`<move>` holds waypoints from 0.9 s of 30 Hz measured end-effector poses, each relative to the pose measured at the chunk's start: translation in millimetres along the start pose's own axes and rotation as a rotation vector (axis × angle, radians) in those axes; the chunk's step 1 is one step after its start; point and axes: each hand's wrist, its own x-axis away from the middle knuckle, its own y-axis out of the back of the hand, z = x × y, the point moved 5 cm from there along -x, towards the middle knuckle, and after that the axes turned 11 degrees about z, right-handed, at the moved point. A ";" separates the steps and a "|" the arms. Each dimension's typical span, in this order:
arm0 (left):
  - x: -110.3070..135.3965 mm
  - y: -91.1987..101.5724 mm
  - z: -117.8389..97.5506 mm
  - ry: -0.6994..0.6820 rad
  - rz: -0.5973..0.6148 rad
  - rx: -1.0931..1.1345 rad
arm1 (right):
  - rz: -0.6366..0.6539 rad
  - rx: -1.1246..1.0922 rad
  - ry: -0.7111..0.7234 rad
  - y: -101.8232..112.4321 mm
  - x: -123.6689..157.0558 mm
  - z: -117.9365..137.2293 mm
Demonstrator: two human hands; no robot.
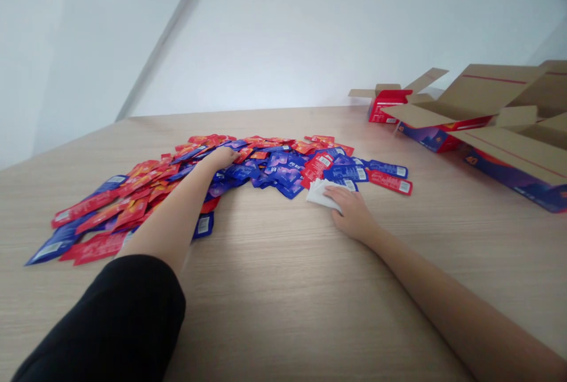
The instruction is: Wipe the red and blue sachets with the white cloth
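Well, the left hand (221,159) lay on a big heap of red and blue foil packets (270,169) on a wood table (292,311). Its fingers bent over the packets, but it was hard to tell if they held one. The right hand (353,213) rested flat on a folded white sheet (319,194) by the heap, fingers close together, not gripping. Lots of packets were left in the heap. Open cardboard boxes (500,104) sat off to the right, and their insides were hard to see.

white walls (310,28), a slanted grey strip (166,36), light wood-grain tabletop (266,311)
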 end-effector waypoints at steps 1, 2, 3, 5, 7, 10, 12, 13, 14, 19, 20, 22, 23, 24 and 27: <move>1.1 -0.5 -0.8 -0.001 0.020 -0.010 | 0.000 -0.001 0.001 0.3 0.1 0.1; 2.5 -1.5 -1.9 0.002 0.041 -0.021 | -0.002 -0.001 -0.001 0.6 0.2 0.1; 4.2 -2.7 -3.2 0.010 0.056 -0.032 | -0.003 -0.001 -0.004 0.9 0.3 0.1; 9.5 -3.3 -5.6 0.040 0.041 -0.045 | -0.005 0.000 -0.008 1.1 0.2 0.1; 16.8 -0.6 -7.4 0.080 -0.006 -0.048 | -0.005 0.002 -0.008 1.0 -0.2 0.2; 30.9 15.0 -10.8 0.138 -0.110 -0.038 | -0.001 0.005 -0.005 0.2 -1.2 0.1; 42.4 33.4 -18.7 0.148 -0.199 -0.021 | 0.000 0.010 -0.010 -0.4 -1.9 -0.2; 49.1 43.5 -25.8 0.139 -0.249 -0.009 | 0.000 0.013 -0.016 -0.6 -2.2 -0.5; 57.0 53.1 -35.5 0.118 -0.300 0.005 | -0.002 0.016 -0.023 -0.7 -2.3 -1.0; 121.2 55.8 -115.9 -0.248 -0.457 0.103 | -0.010 0.044 -0.090 1.0 -0.3 -8.6; 139.7 43.4 -135.8 -0.432 -0.447 0.182 | -0.013 0.051 -0.108 1.8 0.7 -11.1; 177.1 2.5 -172.9 -0.799 -0.238 0.249 | -0.015 0.063 -0.145 3.5 3.0 -16.7; 194.8 -21.4 -186.6 -0.934 -0.102 0.246 | -0.015 0.068 -0.162 4.3 4.1 -19.2; 211.4 -43.8 -196.3 -1.047 0.005 0.222 | -0.014 0.072 -0.176 5.0 5.1 -21.5; 236.6 -83.3 -202.4 -1.127 0.042 0.125 | -0.006 0.081 -0.201 6.9 6.8 -25.0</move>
